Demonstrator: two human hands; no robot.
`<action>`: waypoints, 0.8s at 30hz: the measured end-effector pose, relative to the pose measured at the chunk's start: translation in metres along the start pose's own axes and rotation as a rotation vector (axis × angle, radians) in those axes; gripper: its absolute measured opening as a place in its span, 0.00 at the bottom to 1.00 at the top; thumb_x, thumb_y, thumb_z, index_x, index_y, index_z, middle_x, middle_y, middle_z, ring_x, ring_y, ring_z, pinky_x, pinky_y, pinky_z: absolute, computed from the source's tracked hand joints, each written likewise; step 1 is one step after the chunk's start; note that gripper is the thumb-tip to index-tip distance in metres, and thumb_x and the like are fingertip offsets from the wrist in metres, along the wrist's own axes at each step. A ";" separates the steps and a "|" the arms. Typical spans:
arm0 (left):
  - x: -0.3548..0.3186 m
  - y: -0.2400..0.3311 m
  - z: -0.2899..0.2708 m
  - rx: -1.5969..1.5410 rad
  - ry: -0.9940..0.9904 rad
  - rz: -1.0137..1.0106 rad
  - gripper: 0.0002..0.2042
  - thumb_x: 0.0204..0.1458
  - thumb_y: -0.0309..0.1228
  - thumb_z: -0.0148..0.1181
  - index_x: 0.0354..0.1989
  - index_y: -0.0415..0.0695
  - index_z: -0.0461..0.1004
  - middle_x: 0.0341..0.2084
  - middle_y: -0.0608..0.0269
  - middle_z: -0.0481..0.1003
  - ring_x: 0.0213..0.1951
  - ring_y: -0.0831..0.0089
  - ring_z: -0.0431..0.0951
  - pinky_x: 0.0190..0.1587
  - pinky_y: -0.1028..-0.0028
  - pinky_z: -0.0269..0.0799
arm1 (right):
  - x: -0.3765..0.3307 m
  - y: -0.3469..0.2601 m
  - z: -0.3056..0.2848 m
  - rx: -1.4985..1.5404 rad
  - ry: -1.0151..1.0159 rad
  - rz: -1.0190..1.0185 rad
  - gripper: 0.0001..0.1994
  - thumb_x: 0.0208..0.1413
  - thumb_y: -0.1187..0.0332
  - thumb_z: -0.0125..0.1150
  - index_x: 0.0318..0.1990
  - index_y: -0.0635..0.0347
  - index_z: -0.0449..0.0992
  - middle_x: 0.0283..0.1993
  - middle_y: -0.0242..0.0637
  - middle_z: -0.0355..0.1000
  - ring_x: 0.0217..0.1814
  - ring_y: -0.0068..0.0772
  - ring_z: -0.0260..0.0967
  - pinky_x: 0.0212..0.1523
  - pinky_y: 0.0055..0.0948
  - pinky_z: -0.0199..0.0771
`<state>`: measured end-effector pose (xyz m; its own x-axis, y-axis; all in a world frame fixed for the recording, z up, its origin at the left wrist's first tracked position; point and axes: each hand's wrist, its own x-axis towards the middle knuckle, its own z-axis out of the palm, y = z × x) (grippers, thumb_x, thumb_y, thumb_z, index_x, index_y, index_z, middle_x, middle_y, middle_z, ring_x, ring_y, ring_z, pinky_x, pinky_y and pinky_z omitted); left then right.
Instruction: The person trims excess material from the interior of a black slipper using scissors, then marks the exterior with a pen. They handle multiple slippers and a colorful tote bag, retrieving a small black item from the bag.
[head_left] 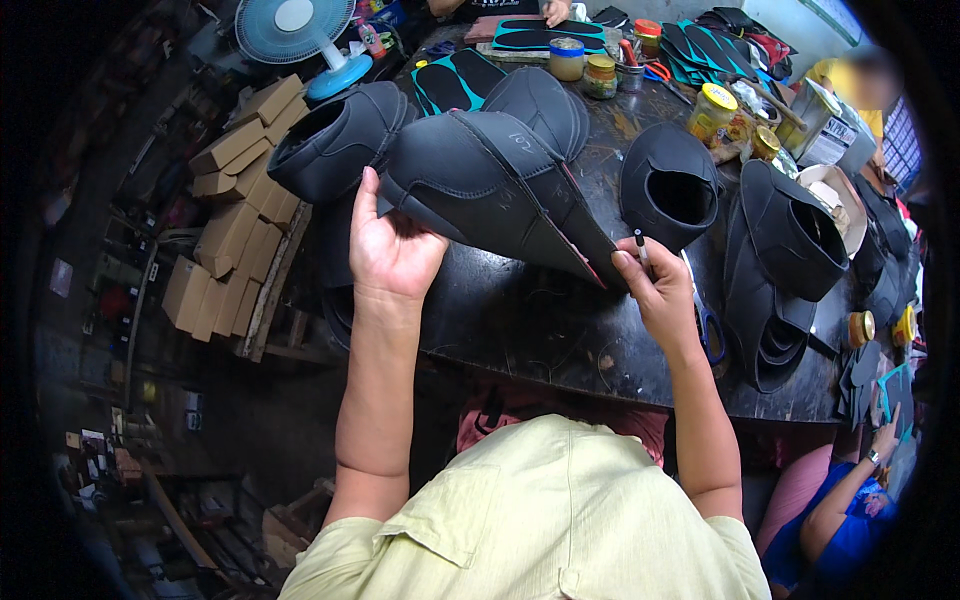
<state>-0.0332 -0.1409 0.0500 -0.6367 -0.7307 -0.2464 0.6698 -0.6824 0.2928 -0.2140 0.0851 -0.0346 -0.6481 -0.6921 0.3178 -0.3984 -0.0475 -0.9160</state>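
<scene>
My left hand (392, 246) grips the near left edge of a dark grey neoprene boot upper (480, 185), which is held flat above the black worktable (540, 330). Its pointed right end rests against my right hand (660, 290). That hand pinches the tip and also holds a small pen or brush, its tip sticking up between the fingers. A reddish lining shows along the upper's lower right edge. More boot uppers lie just behind it: one at the left (335, 140) and one rounded piece (545, 105) in the middle.
A hollow black boot piece (672, 185) sits right of centre and stacked black pieces (785, 260) lie at the right. Glue jars (712, 110) and black-and-teal soles (455, 82) are at the back. Blue-handled scissors (708, 330) lie by my right wrist. Cardboard boxes (240, 220), a fan (295, 35) and another person (850, 500) surround the table.
</scene>
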 end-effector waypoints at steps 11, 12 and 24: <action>0.000 -0.001 0.000 -0.022 -0.026 -0.014 0.24 0.64 0.43 0.59 0.62 0.38 0.70 0.62 0.50 0.72 0.64 0.57 0.71 0.70 0.51 0.62 | -0.001 -0.001 0.000 0.040 0.014 0.004 0.11 0.63 0.68 0.66 0.40 0.70 0.79 0.25 0.27 0.57 0.28 0.18 0.53 0.30 0.24 0.56; 0.000 -0.002 0.001 -0.014 -0.024 -0.009 0.25 0.63 0.44 0.60 0.60 0.37 0.71 0.60 0.50 0.74 0.63 0.57 0.73 0.69 0.51 0.64 | 0.000 -0.002 0.000 0.037 0.014 0.013 0.11 0.63 0.68 0.66 0.40 0.70 0.79 0.25 0.26 0.57 0.28 0.18 0.53 0.30 0.24 0.56; 0.004 -0.006 0.004 -0.010 0.024 0.013 0.27 0.63 0.48 0.60 0.59 0.35 0.71 0.59 0.49 0.74 0.62 0.57 0.73 0.69 0.51 0.65 | 0.000 0.007 -0.002 0.018 0.014 -0.021 0.10 0.65 0.65 0.65 0.42 0.64 0.81 0.24 0.21 0.66 0.24 0.12 0.59 0.26 0.19 0.57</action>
<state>-0.0405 -0.1396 0.0509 -0.6187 -0.7396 -0.2650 0.6817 -0.6730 0.2869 -0.2180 0.0865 -0.0408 -0.6487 -0.6808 0.3401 -0.4001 -0.0751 -0.9134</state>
